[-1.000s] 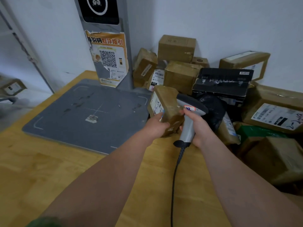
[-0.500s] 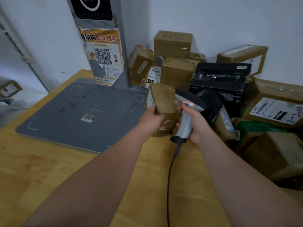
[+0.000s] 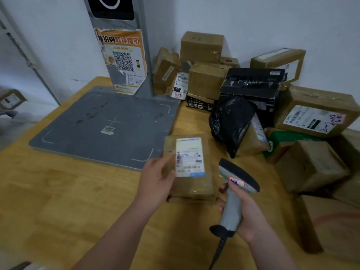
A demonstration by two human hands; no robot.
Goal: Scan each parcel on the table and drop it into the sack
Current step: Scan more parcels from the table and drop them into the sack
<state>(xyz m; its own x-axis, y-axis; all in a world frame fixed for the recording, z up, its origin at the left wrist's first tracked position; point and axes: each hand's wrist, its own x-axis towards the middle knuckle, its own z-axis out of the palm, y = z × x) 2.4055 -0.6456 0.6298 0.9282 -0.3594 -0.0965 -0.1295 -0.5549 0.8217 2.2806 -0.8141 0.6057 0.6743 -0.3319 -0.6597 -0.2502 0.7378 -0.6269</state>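
My left hand (image 3: pixel 157 180) grips a small brown taped parcel (image 3: pixel 191 184) by its left edge, above the wooden table (image 3: pixel 58 201). Its white shipping label (image 3: pixel 190 156) faces up towards me. My right hand (image 3: pixel 245 215) holds a grey corded barcode scanner (image 3: pixel 232 193) by the handle, just right of the parcel, its dark head angled up and to the right. The sack is not in view.
A heap of brown boxes (image 3: pixel 206 78), a black box marked PRAMY (image 3: pixel 251 84) and a black plastic bag parcel (image 3: pixel 229 121) fills the table's back right corner. A flat grey scale platform (image 3: pixel 105 123) with an upright post (image 3: pixel 120 47) occupies the left.
The parcel has been pulled out of the pile towards me and turned so its label faces up. The scanner hand has drawn back and lower with it.
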